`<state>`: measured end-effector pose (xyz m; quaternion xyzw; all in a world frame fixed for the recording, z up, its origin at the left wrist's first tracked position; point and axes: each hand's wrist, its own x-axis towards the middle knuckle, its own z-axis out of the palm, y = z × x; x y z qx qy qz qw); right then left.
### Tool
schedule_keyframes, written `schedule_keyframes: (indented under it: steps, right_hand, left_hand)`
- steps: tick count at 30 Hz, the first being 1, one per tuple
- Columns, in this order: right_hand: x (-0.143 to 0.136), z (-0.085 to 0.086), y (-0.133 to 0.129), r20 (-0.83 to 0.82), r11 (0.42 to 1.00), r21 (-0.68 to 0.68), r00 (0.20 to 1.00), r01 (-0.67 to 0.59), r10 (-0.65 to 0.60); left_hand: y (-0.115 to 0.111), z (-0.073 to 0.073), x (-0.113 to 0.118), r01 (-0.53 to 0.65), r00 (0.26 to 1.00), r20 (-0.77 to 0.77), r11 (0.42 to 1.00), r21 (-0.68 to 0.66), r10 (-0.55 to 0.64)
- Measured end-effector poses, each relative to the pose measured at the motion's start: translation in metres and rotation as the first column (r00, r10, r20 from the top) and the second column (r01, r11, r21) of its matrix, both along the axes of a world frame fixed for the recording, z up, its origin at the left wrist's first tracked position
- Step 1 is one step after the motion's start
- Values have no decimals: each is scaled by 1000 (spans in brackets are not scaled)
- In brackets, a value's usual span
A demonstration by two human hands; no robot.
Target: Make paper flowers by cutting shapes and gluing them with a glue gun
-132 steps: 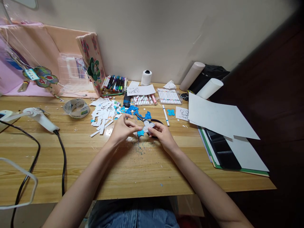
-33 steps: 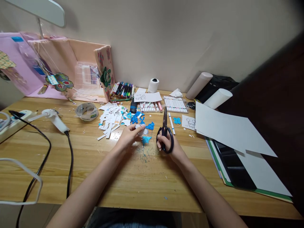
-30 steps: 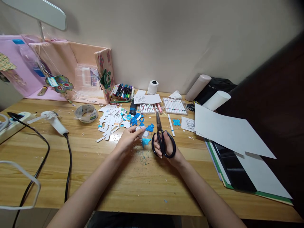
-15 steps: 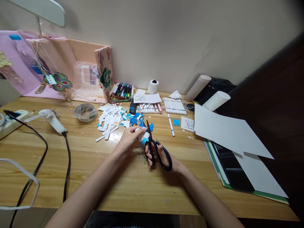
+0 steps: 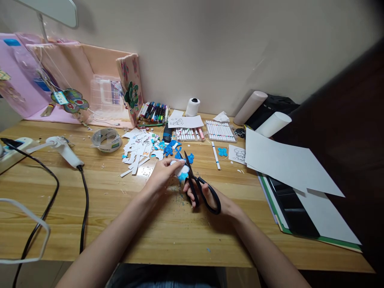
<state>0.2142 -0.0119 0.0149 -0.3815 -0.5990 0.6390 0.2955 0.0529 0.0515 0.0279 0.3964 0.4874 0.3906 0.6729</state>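
Note:
Between the thumb and fingers of my left hand point(image 5: 164, 173) is a small white and blue paper piece point(image 5: 181, 171). My right hand point(image 5: 199, 195) has its fingers through the handles of black scissors point(image 5: 193, 180). The scissor blades point up and away, close against the right edge of the paper piece, parted by a narrow gap. White paper scraps point(image 5: 138, 148) and blue scraps point(image 5: 171, 147) lie in a pile just beyond my left hand. A blue cut-out point(image 5: 222, 152) rests further right, beside a white marker point(image 5: 215, 156).
Clear tape point(image 5: 106, 140), a white corded tool point(image 5: 64, 151) and a power strip point(image 5: 18, 150) are at the left. Marker sets point(image 5: 221, 131) stand at the back. White sheets point(image 5: 291, 162) overlap folders at the right. A pink box point(image 5: 111, 60) stands back left.
The scissor blades have drawn closer together, and the handles have shifted slightly right with my right hand. My left hand still holds the paper piece. The camera view has moved slightly.

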Motion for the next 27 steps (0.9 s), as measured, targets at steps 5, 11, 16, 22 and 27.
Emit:
schedule_keyframes:
  steps: [5, 11, 16, 22, 27]
  right_hand:
    - [0, 0, -1, 22, 1000, -6, 1000, 7, -7]
    - [-2, -6, -5, 21, 999, 2, 999, 42, -42]
    - [-2, -12, -6, 88, 997, 35, 993, 71, -74]
    - [-5, -13, -6, 135, 978, 71, 970, 195, -203]
    - [7, 0, 3, 337, 910, 189, 847, 368, -412]
  left_hand:
    - [-1, 3, 1, 6, 1000, -21, 1000, 1, -6]
    - [-3, 5, 1, -11, 997, -78, 1000, -2, 11]
    - [-1, 0, 0, 10, 999, -48, 999, -51, -12]
    - [3, -9, 0, 64, 998, 7, 997, -39, -64]
    - [2, -5, 0, 60, 996, 68, 998, 14, -61]
